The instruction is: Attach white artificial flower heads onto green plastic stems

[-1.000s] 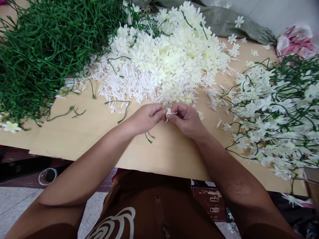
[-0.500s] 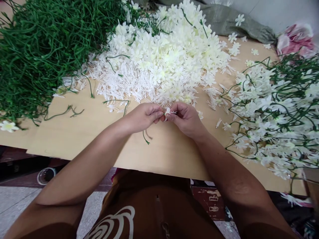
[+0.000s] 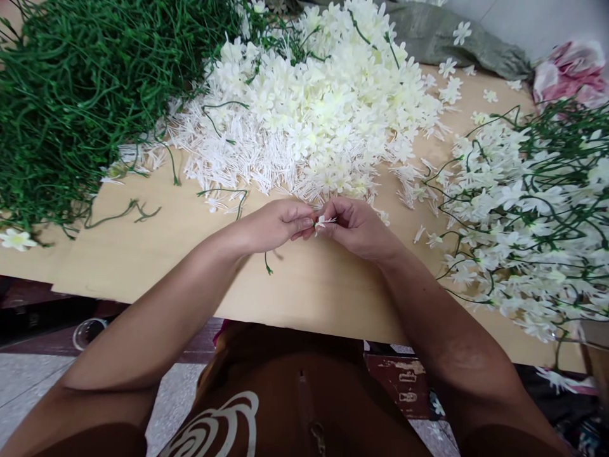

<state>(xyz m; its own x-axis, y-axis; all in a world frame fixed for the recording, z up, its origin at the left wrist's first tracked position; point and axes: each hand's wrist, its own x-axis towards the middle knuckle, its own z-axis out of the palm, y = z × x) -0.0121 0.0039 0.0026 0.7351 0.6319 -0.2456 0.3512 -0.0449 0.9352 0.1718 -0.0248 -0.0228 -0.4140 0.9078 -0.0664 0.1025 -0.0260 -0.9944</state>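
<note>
My left hand (image 3: 276, 225) and my right hand (image 3: 354, 225) meet over the middle of the light wooden table (image 3: 157, 260). Both are closed in a pinch. Between the fingertips sits a small white artificial flower (image 3: 322, 221). A thin green stem (image 3: 267, 263) hangs down from under my left hand, its lower end just above the tabletop. Just behind my hands lies a big heap of loose white flower heads (image 3: 314, 114).
A large tangle of bare green stems (image 3: 80, 95) fills the left back of the table. Finished green stems with white flowers (image 3: 528, 209) are piled at the right. A grey cloth (image 3: 447, 38) and a pink bag (image 3: 568, 73) lie at the back right.
My hands have stayed together at the same spot. The hanging green stem has shifted a little to the left under my left hand.
</note>
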